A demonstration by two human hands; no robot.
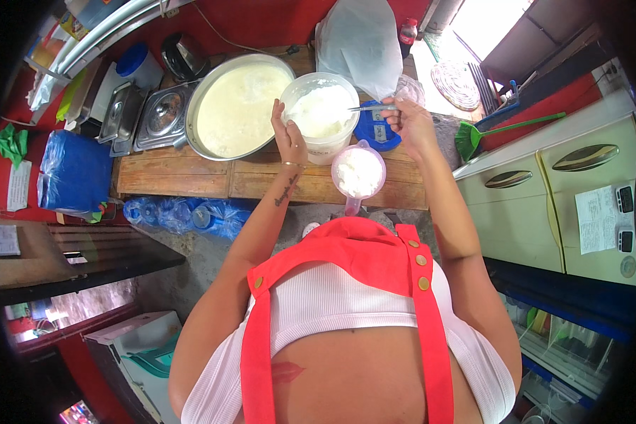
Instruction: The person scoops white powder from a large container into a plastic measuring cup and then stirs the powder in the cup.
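Note:
A translucent plastic tub of white powder stands on the wooden table. My left hand is cupped against the tub's left side. Between the fingers of my right hand is the metal handle of a utensil; its far end reaches into the powder and is hidden. A pinkish plastic measuring cup sits in front of the tub, heaped with white powder. Left of the tub is a wide metal pan of pale yellow liquid, with some white powder on its surface.
A blue lid with labels lies partly under my right hand. Behind the tub are a translucent plastic bag and a cola bottle. Lidded steel food pans and an electric kettle stand left. A refrigerator is right.

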